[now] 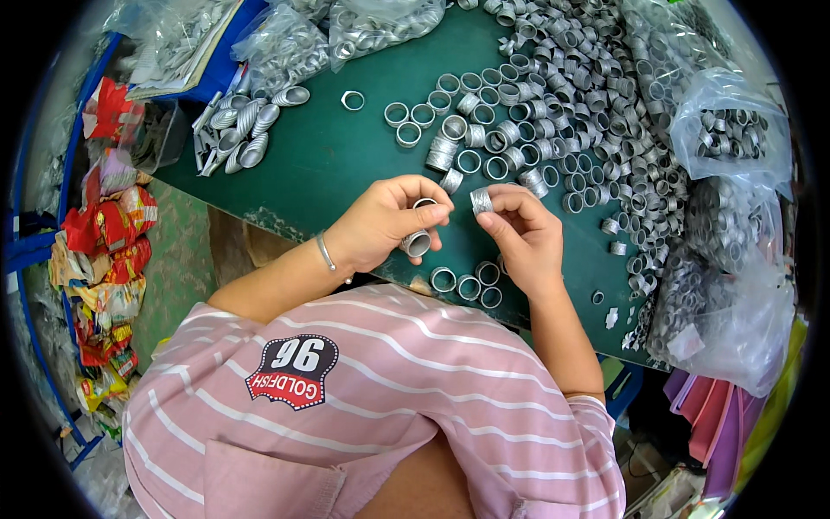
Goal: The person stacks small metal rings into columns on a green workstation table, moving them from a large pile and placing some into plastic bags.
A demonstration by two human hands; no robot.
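Far left: wrappers (121,225) in a loose row, off the counter (337,156). Blue bin (203,73) at the counter's far left, papers on top. Just right of it, a pile of slanted tubes (246,130), apart from the rings; no hand on them. Clear bags (290,56) of metal parts at the far edge, so some parts are bagged. 1 hex ring (346,104) lies alone.

Left of centre: left hand (380,221) curled in, thumb and fingers closed round what look like 2 rings (422,235), near the counter's near edge. Fingers cover the middle; cannot tell whether the 2 are joined.

Centre, far of the hands: a short stack (443,151) standing among single rings. Near edge, between the hands: a small group (481,288) of at least 4 rings, set apart from the rest. Could be finished or waiting; cannot tell which.

Right of centre: right hand (529,238) pinching 1 threaded ring (481,201) between thumb and fingertips, gap closed to the ring's width. It is just beside the left hand's pieces, not touching them.

Right: big loose heap (588,95), spreading to the far edge. Judged by that, most remains to be handled. Far right: filled bags (735,138) of similar rings; cannot tell if done or stock.
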